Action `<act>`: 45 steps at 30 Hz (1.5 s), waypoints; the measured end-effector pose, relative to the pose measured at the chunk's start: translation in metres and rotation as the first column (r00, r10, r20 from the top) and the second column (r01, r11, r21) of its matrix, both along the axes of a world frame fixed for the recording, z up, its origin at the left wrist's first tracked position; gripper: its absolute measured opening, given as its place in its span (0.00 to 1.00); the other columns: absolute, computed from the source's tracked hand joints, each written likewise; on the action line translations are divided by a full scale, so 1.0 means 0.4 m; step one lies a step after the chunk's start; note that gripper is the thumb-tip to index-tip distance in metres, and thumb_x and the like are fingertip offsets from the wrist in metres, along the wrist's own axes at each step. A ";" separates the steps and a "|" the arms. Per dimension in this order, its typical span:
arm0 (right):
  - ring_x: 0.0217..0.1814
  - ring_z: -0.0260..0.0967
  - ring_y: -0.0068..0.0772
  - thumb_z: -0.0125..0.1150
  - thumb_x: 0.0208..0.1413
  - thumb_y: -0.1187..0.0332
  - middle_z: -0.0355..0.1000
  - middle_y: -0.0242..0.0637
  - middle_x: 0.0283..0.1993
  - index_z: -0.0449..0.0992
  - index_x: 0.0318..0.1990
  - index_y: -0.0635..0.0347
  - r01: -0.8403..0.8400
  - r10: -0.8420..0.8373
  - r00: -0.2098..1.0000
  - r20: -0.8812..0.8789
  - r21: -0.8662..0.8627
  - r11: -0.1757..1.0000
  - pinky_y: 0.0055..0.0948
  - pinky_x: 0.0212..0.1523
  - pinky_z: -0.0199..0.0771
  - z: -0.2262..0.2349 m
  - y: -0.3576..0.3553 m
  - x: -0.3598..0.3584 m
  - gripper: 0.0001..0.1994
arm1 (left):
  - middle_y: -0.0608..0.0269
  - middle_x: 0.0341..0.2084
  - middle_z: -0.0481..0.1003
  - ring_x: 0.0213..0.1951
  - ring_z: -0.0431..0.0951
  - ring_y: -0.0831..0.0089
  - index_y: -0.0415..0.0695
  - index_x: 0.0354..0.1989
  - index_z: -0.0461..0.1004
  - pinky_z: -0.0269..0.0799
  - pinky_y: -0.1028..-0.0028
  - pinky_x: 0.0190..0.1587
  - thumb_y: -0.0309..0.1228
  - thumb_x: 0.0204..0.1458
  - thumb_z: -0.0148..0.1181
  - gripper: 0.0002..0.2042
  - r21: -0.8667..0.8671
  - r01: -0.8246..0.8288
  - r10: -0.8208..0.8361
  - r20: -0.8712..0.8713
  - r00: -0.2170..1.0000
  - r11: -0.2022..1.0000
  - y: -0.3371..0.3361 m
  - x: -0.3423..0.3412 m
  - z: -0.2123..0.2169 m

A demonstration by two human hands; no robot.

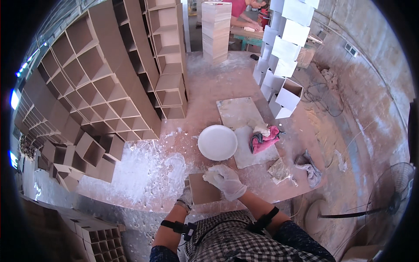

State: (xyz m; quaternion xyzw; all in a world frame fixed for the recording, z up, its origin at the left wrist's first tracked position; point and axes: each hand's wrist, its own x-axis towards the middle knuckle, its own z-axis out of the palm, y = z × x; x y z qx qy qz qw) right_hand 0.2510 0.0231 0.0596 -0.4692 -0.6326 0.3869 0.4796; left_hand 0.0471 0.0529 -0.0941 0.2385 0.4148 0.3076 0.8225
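Observation:
Just in front of me at the table's near edge is a brown, open-looking box (pixel 204 190), like plain cardboard or board. My left hand (pixel 187 196), in a pale glove, grips its left side; the fingers are partly hidden by the box. Over the box's far right edge is my right hand (pixel 229 182), also in a whitish glove, with its fingers curled together. Something pale may be in them, but I cannot make it out. Beyond the box sits a round white basin (pixel 217 143) holding whitish matter.
Brown boxes (pixel 100 74) stand stacked high on the left, some tumbled nearby. White boxes (pixel 279 65) form a leaning stack at the right. A pink cloth (pixel 265 139) lies on a board (pixel 242 112). A grey rag (pixel 309 168) and a fan (pixel 388 192) are right; another person (pixel 244 17) works behind.

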 end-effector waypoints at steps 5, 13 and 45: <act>0.41 0.73 0.34 0.60 0.50 0.80 0.71 0.40 0.39 0.72 0.42 0.64 0.128 -0.126 0.971 -0.205 -0.006 0.992 0.30 0.43 0.75 -0.023 0.013 -0.004 0.11 | 0.56 0.62 0.61 0.62 0.62 0.64 0.43 0.66 0.56 0.57 0.71 0.64 0.41 0.63 0.45 0.25 0.596 0.442 -0.085 -0.530 0.844 0.671 -0.023 -0.009 0.005; 0.43 0.72 0.32 0.55 0.51 0.85 0.69 0.39 0.43 0.73 0.48 0.64 0.141 -0.144 0.990 0.011 0.139 0.980 0.25 0.45 0.71 -0.033 0.007 0.051 0.16 | 0.59 0.44 0.76 0.45 0.75 0.68 0.44 0.54 0.71 0.72 0.71 0.48 0.43 0.61 0.48 0.19 0.230 0.298 -0.115 -0.580 0.806 0.926 -0.025 0.058 0.202; 0.39 0.68 0.39 0.53 0.52 0.74 0.73 0.32 0.40 0.73 0.50 0.63 -0.193 0.183 0.765 0.617 -0.052 0.980 0.34 0.41 0.68 0.006 -0.133 0.070 0.16 | 0.56 0.49 0.75 0.51 0.75 0.63 0.46 0.54 0.70 0.70 0.68 0.51 0.44 0.57 0.52 0.21 0.381 0.458 -0.065 -0.707 0.704 0.803 -0.033 0.064 0.200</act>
